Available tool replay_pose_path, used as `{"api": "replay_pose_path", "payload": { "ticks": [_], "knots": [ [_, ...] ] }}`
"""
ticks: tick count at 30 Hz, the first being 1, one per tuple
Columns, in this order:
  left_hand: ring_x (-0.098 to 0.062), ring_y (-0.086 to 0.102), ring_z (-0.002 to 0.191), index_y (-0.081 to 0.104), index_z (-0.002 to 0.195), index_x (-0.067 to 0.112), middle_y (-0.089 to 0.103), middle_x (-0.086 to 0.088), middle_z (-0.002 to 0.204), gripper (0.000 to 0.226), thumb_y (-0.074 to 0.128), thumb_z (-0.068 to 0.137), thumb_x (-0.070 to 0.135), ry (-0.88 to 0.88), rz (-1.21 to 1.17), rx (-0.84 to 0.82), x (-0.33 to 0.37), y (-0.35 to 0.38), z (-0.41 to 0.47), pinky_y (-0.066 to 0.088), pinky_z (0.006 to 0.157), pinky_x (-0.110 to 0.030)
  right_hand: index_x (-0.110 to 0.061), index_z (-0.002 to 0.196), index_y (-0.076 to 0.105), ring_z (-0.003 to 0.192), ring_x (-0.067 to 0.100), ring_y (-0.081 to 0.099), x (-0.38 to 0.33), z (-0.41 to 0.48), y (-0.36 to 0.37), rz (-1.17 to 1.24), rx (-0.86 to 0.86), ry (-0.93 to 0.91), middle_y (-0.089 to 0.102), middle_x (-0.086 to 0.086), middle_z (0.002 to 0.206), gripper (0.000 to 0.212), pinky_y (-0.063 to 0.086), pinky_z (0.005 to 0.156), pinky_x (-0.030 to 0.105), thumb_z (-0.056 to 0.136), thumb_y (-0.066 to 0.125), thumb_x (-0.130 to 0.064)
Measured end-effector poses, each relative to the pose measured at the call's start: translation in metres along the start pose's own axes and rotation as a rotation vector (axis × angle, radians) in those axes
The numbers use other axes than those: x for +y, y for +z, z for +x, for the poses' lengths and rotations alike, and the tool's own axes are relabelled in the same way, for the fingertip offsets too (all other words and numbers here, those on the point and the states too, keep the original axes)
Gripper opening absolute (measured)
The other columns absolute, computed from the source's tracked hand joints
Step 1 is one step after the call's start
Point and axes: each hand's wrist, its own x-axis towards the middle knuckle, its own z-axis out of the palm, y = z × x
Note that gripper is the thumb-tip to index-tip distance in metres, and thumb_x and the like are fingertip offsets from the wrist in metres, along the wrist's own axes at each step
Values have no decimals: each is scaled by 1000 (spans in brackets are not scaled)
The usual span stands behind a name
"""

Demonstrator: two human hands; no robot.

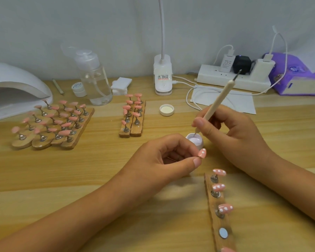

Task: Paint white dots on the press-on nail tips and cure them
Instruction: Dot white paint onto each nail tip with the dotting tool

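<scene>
My left hand (167, 157) pinches a pink nail tip (202, 153) with white dots between thumb and forefinger. My right hand (231, 135) grips a white dotting pen (218, 100), its lower metal tip dipped into a small open jar of white gel (195, 140) just behind the held nail. A wooden holder strip (219, 222) lies in front of my right wrist. It carries three dotted pink nails (219, 187) on metal stands and one bare magnet spot (223, 233). A white curing lamp (13, 88) stands at the far left.
Wooden strips with several plain pink nails (51, 124) lie left of centre, and two more strips (133, 113) in the middle. Behind are a pump bottle (95, 79), jar lid (166, 110), clip lamp (163, 75), power strip (233, 77), paper sheet (224, 100) and tissue pack (298, 75).
</scene>
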Motion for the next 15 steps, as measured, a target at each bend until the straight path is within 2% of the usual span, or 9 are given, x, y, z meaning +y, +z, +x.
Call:
{"api": "replay_pose_path", "payload": {
  "ticks": [5,15],
  "knots": [
    [-10,63,79,70,87,21,68,-1,84,5,71,82,18,-22,18,-33,-1,-1,0,54,74,-24,-31,86,61,69,14,48,1,1,1,-71,-48,-56,60,-6,75,12,42,62,23,89,54,-41],
    [-8,62,80,72,90,24,67,1,84,11,70,81,18,3,2,-27,-1,0,1,53,76,-22,-28,86,63,68,16,48,1,1,2,-84,-73,-26,57,-6,77,18,42,61,29,87,54,-43]
  ]
}}
